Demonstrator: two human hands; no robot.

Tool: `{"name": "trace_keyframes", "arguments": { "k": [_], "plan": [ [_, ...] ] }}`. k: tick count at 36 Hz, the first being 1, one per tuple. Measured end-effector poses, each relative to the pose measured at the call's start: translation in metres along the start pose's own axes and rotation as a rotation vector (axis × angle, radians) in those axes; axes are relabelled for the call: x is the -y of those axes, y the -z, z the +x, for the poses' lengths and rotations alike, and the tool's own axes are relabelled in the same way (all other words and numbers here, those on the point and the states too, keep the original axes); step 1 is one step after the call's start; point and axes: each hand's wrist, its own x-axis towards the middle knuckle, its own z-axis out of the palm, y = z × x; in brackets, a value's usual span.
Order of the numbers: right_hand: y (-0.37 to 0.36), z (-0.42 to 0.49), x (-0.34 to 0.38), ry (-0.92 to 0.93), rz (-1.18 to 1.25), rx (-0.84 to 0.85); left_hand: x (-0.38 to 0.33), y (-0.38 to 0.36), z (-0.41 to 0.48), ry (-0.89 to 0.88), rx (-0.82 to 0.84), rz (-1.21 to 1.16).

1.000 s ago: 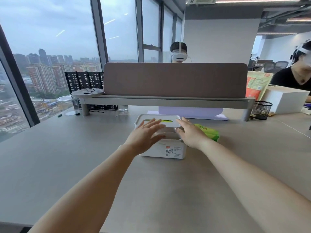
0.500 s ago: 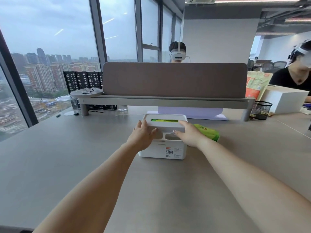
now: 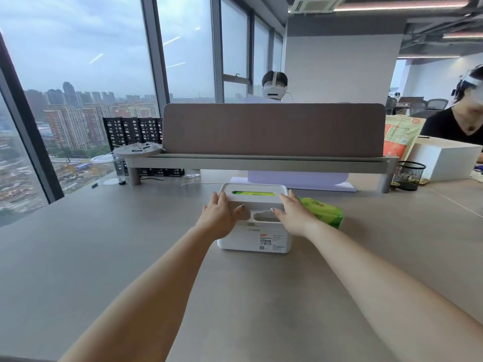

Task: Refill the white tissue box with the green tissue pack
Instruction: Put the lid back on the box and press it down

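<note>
The white tissue box (image 3: 253,239) is sitting mid-tabletop (image 3: 130,244). The left grip (image 3: 219,218) and right grip (image 3: 292,218) are clasping the lid (image 3: 254,202) at its left and right edges, with thumbs hooking its near rim and fingers lying along the sides. The green tissue pack (image 3: 324,212) is lying just beside the box's right wall. Bare tabletop is stretching leftward and nearer, and a raised shelf (image 3: 261,163) is spanning behind.

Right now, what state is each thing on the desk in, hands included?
Box, upright on the table, lid on.
Lid, on the box, green showing through its slot.
Green pack, lying on the table right of the box.
Left hand, holds the lid's left end.
Right hand, holds the lid's right end.
Mesh cup, upright.
</note>
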Motion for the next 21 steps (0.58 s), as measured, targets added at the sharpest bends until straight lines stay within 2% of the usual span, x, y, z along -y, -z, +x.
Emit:
{"name": "trace_keyframes", "arguments": {
  "k": [5, 17, 21],
  "plan": [
    [0.005, 0.0007, -0.0065, 0.004, -0.011, -0.014, -0.0036, -0.003, 0.0002, 0.0, 0.051, 0.056],
    [0.0033, 0.0007, -0.0078, -0.002, -0.044, -0.013, -0.0004, -0.0047, -0.0001, -0.005, 0.036, 0.061],
    [0.0022, 0.0022, -0.0091, -0.005, -0.132, -0.002, 0.004, -0.0082, 0.0012, -0.023, 0.026, 0.13]
  ]
}}
